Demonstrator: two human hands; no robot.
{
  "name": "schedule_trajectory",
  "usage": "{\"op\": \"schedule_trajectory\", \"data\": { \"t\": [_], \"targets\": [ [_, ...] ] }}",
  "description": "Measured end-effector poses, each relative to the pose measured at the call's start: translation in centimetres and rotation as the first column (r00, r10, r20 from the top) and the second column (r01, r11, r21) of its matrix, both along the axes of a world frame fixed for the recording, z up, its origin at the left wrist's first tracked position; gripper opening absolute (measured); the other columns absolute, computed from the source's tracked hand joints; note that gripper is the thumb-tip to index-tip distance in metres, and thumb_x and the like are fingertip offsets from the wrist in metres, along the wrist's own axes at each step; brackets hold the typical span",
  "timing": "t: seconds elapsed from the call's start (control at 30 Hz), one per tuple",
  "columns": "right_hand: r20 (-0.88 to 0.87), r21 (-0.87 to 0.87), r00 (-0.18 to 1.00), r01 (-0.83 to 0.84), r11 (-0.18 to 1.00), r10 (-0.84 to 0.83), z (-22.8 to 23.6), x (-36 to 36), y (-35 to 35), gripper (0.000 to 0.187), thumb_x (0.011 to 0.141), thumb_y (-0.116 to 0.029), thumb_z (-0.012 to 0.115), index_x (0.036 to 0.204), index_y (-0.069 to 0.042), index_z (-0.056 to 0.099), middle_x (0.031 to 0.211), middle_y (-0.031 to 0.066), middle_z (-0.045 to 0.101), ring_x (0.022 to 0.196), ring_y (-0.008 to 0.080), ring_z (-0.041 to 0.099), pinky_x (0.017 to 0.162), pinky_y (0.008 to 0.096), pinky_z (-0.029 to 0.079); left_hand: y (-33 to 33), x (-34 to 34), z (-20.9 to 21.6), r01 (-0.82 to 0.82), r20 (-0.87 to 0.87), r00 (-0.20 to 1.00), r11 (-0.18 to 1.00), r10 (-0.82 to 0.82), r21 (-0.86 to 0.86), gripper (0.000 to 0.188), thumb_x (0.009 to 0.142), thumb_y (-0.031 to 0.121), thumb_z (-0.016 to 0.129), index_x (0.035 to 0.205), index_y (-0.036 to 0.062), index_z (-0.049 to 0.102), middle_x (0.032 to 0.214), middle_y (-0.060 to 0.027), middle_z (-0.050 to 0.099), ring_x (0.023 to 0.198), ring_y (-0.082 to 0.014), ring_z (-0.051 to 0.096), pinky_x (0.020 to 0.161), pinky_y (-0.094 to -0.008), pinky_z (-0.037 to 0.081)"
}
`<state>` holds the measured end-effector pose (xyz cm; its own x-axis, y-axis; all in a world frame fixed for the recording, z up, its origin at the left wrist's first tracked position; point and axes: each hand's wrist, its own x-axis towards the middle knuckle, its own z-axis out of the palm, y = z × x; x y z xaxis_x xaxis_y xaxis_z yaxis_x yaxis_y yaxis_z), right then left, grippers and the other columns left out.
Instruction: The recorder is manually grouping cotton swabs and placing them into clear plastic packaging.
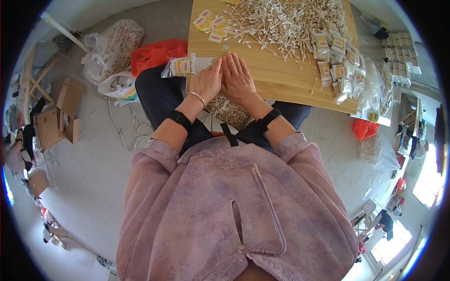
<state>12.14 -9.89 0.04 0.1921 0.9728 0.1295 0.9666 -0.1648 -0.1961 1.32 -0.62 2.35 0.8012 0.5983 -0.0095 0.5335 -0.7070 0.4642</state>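
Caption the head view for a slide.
Left hand and right hand close together at a wooden table, loose cotton swabs heaped beyond, filled packets piled to the right.

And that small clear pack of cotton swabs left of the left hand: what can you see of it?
The small pack looks like thin clear plastic, crinkled at its left end, with yellow and red printing. Cotton swabs show inside, lined up together, pale tips toward the right end. It lies on its side, reaching past the left edge of the table, beside the left hand. I can't tell whether its right end is sealed.
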Motion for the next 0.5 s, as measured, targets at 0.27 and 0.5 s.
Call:
{"op": "schedule_trajectory", "data": {
  "t": [0.27, 0.5],
  "targets": [
    [-0.051, -0.027, 0.999, -0.012, 1.000, 0.010, 0.3, 0.0, -0.1, 0.069, 0.090, -0.042, 0.040, 0.140, 0.004, 0.026, 0.148, 0.0192, 0.021, 0.140, 0.0290, 0.016, 0.115, 0.0402, 0.011, -1.0, -2.0, 0.7, 0.079, 0.004, 0.996, 0.932, -0.086, 0.354, 0.044, 0.081, 0.015, 0.056, 0.123, 0.0060, 0.050, 0.116, -0.0050, 0.054, 0.107, -0.0223, 0.051, 0.086, -0.0365, 0.043],
    [-0.066, -0.038, 0.998, -0.016, 0.999, 0.014, 0.5, 0.1, 0.0, 0.070, 0.089, -0.040, 0.044, 0.140, 0.005, 0.024, 0.148, 0.0199, 0.021, 0.140, 0.0305, 0.017, 0.114, 0.0415, 0.013, -0.9, -1.8, 0.9, 0.092, -0.040, 0.996, 0.920, -0.083, 0.381, 0.041, 0.078, 0.014, 0.057, 0.118, 0.0049, 0.052, 0.119, -0.0039, 0.052, 0.112, -0.0222, 0.046, 0.090, -0.0351, 0.039]
  ]
}}
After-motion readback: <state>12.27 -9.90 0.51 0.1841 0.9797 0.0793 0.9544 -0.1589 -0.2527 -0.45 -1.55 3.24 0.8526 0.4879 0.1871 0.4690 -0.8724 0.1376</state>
